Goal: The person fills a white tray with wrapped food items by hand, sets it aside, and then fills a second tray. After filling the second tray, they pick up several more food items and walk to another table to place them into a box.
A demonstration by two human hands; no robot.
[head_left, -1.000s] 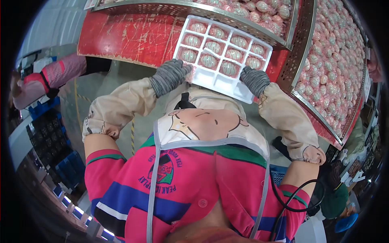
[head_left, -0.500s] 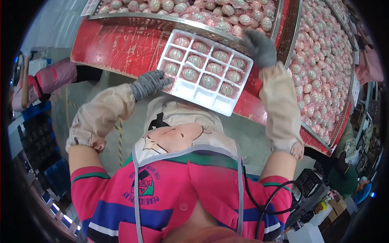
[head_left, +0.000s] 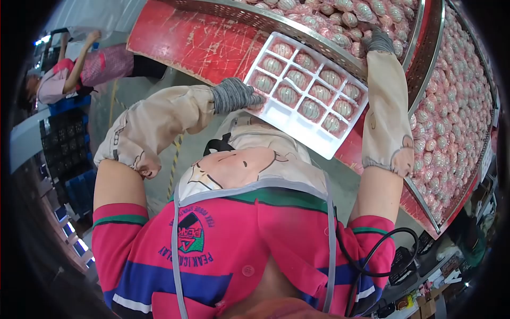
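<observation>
A white compartment tray (head_left: 297, 129) lies tilted on the red table, most of its compartments holding striped balls in clear-and-pink wrap. Bare compartments run along the side nearest my body. At its left corner, my left hand (head_left: 235, 96) in a grey knit glove grips the rim, fingertips on the edge. My right hand (head_left: 379, 43), gloved the same way, reaches over the perforated metal rail into a bin of wrapped balls (head_left: 350, 20). Its fingers are down among the balls, the tips hidden there.
A perforated metal rail (head_left: 313, 40) stands between tray and bin. On the right, a larger bin (head_left: 451, 117) is heaped with similar wrapped balls. The scratched red table (head_left: 196, 45) stretches left. Another person (head_left: 90, 69) works at far left, near stacked crates (head_left: 66, 138).
My right hand has gone from beside the tray's far right corner over the rail into the ball bin. The view has shifted; my left hand remains at the tray's left side.
</observation>
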